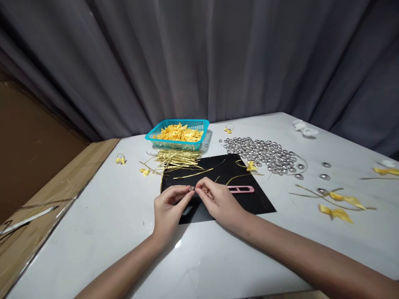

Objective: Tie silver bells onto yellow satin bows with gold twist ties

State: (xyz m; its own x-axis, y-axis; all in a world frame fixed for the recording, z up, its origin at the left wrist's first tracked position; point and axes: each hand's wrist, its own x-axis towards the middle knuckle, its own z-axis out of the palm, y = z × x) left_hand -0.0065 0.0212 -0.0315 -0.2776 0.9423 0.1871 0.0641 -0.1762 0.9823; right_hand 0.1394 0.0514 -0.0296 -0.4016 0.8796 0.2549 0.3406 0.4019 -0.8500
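Over the front part of a black mat (260, 201), my two hands meet almost fingertip to fingertip. My left hand (166, 211) pinches a small shiny silver bead (191, 188) between thumb and forefinger. Against the bead's right side, my right hand (222, 203) is closed in a pinch; whatever its fingertips hold is too small to make out. Partly behind the right hand lies a pink-handled tool (246, 189). Several thin gold wire ties (193, 173) are strewn on the mat, and a yellow ribbon bow (251, 165) rests near its right edge.
A turquoise basket (204, 122) of yellow bows stands at the back, with a pile of gold ties (177, 159) before it. Silver beads (262, 153) spread out right of it. Loose bows (336, 214) lie farther right; a bow with a wire loop (120, 159) lies left.
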